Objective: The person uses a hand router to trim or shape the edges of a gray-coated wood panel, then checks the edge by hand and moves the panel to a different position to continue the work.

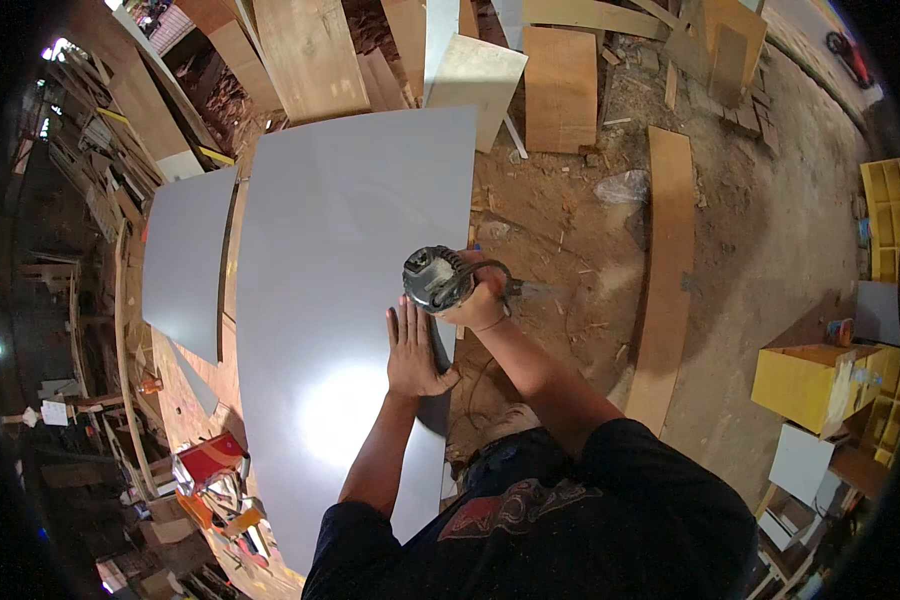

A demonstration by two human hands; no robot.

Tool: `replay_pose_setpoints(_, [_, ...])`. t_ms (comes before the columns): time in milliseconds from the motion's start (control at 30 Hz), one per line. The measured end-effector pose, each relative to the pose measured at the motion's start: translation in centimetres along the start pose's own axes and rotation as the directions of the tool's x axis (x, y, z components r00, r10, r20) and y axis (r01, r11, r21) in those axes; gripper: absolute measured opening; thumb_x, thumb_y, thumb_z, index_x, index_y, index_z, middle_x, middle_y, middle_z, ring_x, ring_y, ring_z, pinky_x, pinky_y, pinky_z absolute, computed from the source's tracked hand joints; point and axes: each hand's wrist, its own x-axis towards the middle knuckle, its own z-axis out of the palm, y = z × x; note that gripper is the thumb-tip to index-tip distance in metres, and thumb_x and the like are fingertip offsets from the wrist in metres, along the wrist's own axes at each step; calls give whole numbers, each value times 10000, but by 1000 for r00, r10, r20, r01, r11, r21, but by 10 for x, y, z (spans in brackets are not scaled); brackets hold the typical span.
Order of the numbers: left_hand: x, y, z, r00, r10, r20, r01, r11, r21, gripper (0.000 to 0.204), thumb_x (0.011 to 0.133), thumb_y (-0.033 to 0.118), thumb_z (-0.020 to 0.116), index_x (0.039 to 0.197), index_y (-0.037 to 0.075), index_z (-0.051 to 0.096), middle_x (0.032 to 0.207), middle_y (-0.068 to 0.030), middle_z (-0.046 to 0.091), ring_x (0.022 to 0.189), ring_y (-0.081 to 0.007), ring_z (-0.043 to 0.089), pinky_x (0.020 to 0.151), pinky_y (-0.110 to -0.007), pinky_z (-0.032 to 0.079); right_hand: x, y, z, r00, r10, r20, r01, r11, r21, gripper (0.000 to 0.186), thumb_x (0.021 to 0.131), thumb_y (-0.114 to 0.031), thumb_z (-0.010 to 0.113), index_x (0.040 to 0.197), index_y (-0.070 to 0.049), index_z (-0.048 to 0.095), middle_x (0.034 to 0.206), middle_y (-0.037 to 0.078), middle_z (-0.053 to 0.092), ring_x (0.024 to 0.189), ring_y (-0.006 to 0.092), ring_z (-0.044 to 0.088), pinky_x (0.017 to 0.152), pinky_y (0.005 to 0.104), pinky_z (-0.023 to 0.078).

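A large grey-faced panel (340, 230) lies in front of me, with glare on its near half. My right hand (484, 298) is closed round a dark corded power tool (435, 278) with a round, ribbed body, which stands at the panel's right edge. I cannot make out its exact kind or its underside. Just nearer to me, my left hand (415, 352) lies flat on the panel beside that edge. Its fingers are stretched out, with the fingertips close to the tool.
A smaller grey panel (190, 260) lies at the left. Loose tools and a red box (213, 460) are at the near left. Boards (310, 60) lean at the far side. A long wooden strip (665, 260) lies on the dirt floor, and a yellow cabinet (795, 385) stands at right.
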Motion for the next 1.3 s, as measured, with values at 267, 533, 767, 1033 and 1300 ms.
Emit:
replay_pose_setpoints(267, [1, 1, -3, 999, -11, -39, 9, 999, -46, 1269, 863, 741, 550, 1691, -122, 124, 1746, -394, 151, 1657, -526, 108, 1315, -690, 49, 44, 22, 3, 995, 90, -45, -91, 996, -9, 543, 619, -311, 994, 1006, -47, 719, 976, 129, 761, 889, 322, 771, 787, 423, 625])
replay_pose_setpoints(533, [2, 2, -4, 999, -5, -49, 0, 995, -100, 1266, 874, 715, 581, 1692, -128, 109, 1754, -394, 124, 1662, -520, 93, 1317, -683, 34, 72, 81, 18, 990, 136, 48, -137, 990, 25, 576, 663, -240, 940, 1160, -43, 724, 1062, 113, 793, 938, 263, 788, 843, 403, 631])
replay_pose_setpoints(767, [2, 3, -8, 1000, -29, 11, 30, 997, -67, 1286, 878, 766, 562, 1680, -144, 136, 1740, -411, 143, 1658, -530, 93, 1319, -685, 31, 109, 118, 35, 985, 166, 48, -168, 985, 40, 518, 587, -272, 923, 1010, -59, 713, 941, 158, 721, 853, 374, 735, 773, 463, 601])
replay_pose_setpoints(1033, [7, 1, -13, 983, -77, 165, 81, 997, -15, 1314, 853, 757, 631, 1633, -201, 183, 1722, -422, 185, 1652, -534, 121, 1318, -692, 47, 148, 150, 42, 994, 104, -21, -105, 992, -64, 492, 582, -260, 921, 985, -61, 722, 903, 136, 718, 801, 363, 730, 730, 465, 594])
replay_pose_setpoints(1300, [-3, -4, 3, 989, -59, 135, 61, 998, -13, 1426, 679, 585, 871, 1643, -189, 160, 1703, -440, 208, 1628, -570, 176, 1295, -741, 91, 184, 175, 45, 997, 73, -40, -74, 996, -40, 578, 546, -285, 956, 1029, -61, 732, 968, 135, 723, 850, 370, 731, 767, 469, 604])
